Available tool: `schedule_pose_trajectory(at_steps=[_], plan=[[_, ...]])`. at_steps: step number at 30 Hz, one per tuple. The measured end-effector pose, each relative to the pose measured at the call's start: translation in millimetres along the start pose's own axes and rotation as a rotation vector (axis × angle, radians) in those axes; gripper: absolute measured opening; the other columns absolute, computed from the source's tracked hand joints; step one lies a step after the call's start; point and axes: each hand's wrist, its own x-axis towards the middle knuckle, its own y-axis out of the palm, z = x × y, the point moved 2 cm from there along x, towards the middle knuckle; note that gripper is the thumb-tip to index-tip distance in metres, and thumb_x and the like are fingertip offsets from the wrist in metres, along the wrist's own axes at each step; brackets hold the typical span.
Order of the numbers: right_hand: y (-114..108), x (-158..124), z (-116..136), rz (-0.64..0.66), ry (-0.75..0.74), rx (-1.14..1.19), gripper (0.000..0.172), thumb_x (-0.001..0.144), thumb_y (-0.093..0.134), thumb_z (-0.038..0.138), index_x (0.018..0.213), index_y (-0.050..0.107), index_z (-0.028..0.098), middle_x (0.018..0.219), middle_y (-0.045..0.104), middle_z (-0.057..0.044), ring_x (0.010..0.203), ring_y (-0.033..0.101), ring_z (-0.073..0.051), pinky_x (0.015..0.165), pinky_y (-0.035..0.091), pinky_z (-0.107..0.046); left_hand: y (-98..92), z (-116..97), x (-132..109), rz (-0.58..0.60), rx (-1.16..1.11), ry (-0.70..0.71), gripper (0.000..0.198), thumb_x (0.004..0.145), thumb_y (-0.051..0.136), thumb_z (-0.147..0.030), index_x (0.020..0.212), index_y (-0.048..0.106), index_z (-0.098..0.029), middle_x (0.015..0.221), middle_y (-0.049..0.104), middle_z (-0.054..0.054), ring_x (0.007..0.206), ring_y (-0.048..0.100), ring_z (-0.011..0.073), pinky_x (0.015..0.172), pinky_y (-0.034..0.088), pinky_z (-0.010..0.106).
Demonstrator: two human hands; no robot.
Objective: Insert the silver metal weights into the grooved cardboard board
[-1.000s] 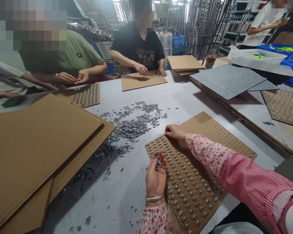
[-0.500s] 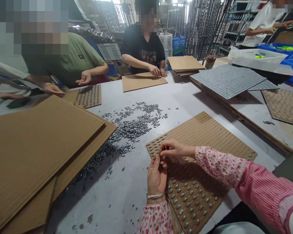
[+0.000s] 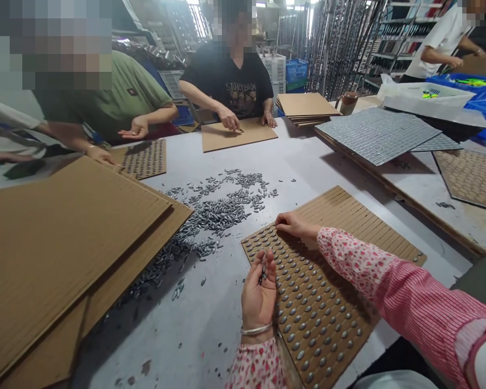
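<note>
The left hand (image 3: 259, 300) is palm up, fingers curled around some little grey bits (image 3: 263, 275). Farther off, the right hand (image 3: 297, 224) has its fingertips together at the left side of the brown board (image 3: 344, 216); I can't tell if they pinch anything. A big grey pile (image 3: 218, 215) lies left of the board on the white tabletop (image 3: 308, 170).

A factory workshop — several people (image 3: 245, 81) work around a shared table (image 3: 311, 173) strewn with small grey pieces (image 3: 221, 215) and stacked brown boards (image 3: 308, 102) — plastic crates (image 3: 296, 73) and crowded metal shelving (image 3: 403, 31) behind.
</note>
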Motion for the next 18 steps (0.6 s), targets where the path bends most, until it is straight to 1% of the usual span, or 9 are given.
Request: schedule_pose_trajectory(at_steps=[3,5,7,9,12,13,15,16,18], plan=[[2,4,0,-0.01,-0.032,-0.05,0.009,0.078,0.058,0.017,0.081,0.067,0.014,0.076,0.063,-0.003,0.071,0.052,-0.012,0.068,0.037,-0.023,-1.8,1,0,-0.042,-0.005,-0.006,0.025,0.085,0.04,0.0,0.088,0.062,-0.009,0.088,0.069,0.009,0.078,0.067,0.0117,0.065,0.056,0.019],[3,7,-2,-0.024,-0.048,-0.083,0.008,0.077,0.059,0.016,0.079,0.067,0.014,0.077,0.062,-0.004,0.075,0.051,-0.014,0.073,0.037,-0.025,-3.1,1,0,-0.064,-0.011,-0.023,0.023,0.085,0.041,-0.001,0.083,0.062,-0.009,0.085,0.069,0.009,0.075,0.067,0.0118,0.062,0.056,0.019],[2,9,-4,-0.04,-0.057,-0.104,0.006,0.075,0.061,0.016,0.077,0.066,0.013,0.076,0.061,-0.005,0.077,0.05,-0.015,0.076,0.037,-0.027,-3.1,2,0,-0.064,-0.02,-0.038,0.022,0.086,0.041,-0.003,0.081,0.062,-0.009,0.087,0.069,0.01,0.077,0.067,0.0135,0.064,0.056,0.021],[2,7,-4,-0.062,-0.056,-0.115,0.005,0.075,0.061,0.015,0.077,0.066,0.013,0.076,0.06,-0.005,0.078,0.05,-0.015,0.077,0.037,-0.027,-1.8,2,0,-0.041,-0.029,-0.054,0.023,0.087,0.04,-0.006,0.084,0.062,-0.009,0.091,0.069,0.012,0.083,0.066,0.0159,0.069,0.056,0.025],[1,-3,8,-0.084,-0.083,-0.056,0.007,0.079,0.059,0.017,0.08,0.064,0.013,0.077,0.059,-0.004,0.074,0.05,-0.013,0.073,0.038,-0.025,1.0,2,-1,0.009,-0.027,-0.057,0.024,0.088,0.041,-0.011,0.093,0.063,-0.008,0.098,0.067,0.014,0.093,0.064,0.0193,0.077,0.055,0.03],[1,-8,16,-0.069,-0.13,-0.006,0.008,0.08,0.058,0.019,0.082,0.064,0.013,0.077,0.059,-0.003,0.073,0.05,-0.012,0.071,0.039,-0.024,1.6,3,-1,0.026,-0.025,-0.049,0.024,0.088,0.041,-0.012,0.095,0.063,-0.008,0.1,0.067,0.014,0.096,0.063,0.0203,0.078,0.055,0.031],[0,-18,35,-0.006,-0.286,0.074,0.014,0.083,0.057,0.025,0.085,0.064,0.014,0.078,0.058,-0.003,0.073,0.05,-0.012,0.071,0.039,-0.024,2.1,4,0,0.06,-0.037,-0.029,0.025,0.089,0.04,-0.016,0.096,0.064,-0.009,0.101,0.067,0.014,0.097,0.062,0.0207,0.08,0.054,0.033],[1,-23,45,0.033,-0.378,0.08,0.016,0.083,0.057,0.029,0.086,0.065,0.015,0.08,0.058,-0.004,0.075,0.05,-0.013,0.072,0.039,-0.024,2.0,4,1,0.075,-0.052,-0.019,0.026,0.089,0.04,-0.017,0.094,0.064,-0.01,0.1,0.067,0.013,0.096,0.063,0.0199,0.081,0.053,0.034],[4,-31,61,0.088,-0.527,0.0,0.02,0.082,0.058,0.034,0.088,0.067,0.017,0.082,0.057,-0.005,0.08,0.048,-0.015,0.076,0.038,-0.027,1.4,6,3,0.094,-0.087,0.001,0.027,0.09,0.038,-0.018,0.088,0.065,-0.012,0.095,0.068,0.009,0.091,0.063,0.0171,0.082,0.052,0.035]])
